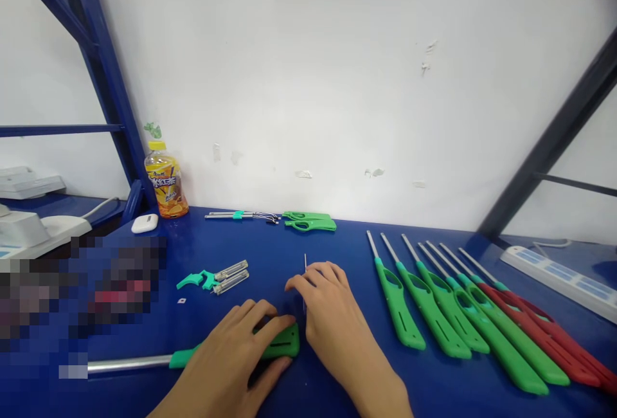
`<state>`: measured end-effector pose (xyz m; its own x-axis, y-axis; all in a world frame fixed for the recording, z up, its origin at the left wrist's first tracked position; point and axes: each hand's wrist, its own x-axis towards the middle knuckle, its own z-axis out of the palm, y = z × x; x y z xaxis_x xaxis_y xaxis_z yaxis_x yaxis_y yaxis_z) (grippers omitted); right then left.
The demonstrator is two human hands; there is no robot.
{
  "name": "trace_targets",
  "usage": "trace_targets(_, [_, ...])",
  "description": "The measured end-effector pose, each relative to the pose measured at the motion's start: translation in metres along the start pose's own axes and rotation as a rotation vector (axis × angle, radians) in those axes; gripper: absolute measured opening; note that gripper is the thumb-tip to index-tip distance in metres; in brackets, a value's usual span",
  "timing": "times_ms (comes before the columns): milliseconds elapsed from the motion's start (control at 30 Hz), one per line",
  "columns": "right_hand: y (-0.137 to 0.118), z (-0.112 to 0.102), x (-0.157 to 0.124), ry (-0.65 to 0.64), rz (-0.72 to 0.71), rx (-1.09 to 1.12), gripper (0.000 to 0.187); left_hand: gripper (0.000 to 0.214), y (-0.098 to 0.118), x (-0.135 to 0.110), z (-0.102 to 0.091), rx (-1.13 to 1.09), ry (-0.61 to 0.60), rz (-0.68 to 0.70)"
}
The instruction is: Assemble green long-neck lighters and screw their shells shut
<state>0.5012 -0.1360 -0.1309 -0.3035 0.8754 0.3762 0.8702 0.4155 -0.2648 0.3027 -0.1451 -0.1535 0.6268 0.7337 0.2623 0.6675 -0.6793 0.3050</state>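
Our left hand clasps the green-handled lighter on the blue tabletop; our right hand curls over a thin metal rod, grip unclear. Seemingly we're taking up the rod, which calls for a careful pinch.

Lighter handle part-hidden, power strip cropped

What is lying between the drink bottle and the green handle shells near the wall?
Metal tubes with wires lie between the bottle and the green shells in the head view.
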Motion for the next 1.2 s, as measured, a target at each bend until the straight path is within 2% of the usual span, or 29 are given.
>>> trace_targets(400, [-0.004,-0.004,0.0,0.055,-0.034,0.076,0.041,0.034,-0.001,0.005,-0.001,-0.074,-0.092,-0.076])
trace_targets(800, [-0.004,0.0,0.001,0.103,-0.076,0.181,0.046,0.035,0.006,0.0,-0.007,-0.034,-0.055,-0.107])
trace_targets(1000, [-0.002,0.001,0.002,0.128,-0.105,0.183,0.042,0.048,0.003,-0.004,-0.003,0.028,-0.047,-0.02])
trace_targets(1067, [-0.002,0.001,0.002,0.128,-0.106,0.191,0.042,0.043,0.0,-0.007,0.001,0.063,-0.037,0.044])
trace_targets(1200, [-0.001,0.001,0.001,0.135,-0.119,0.205,0.042,0.028,0.003,-0.017,-0.003,0.15,0.078,0.206])
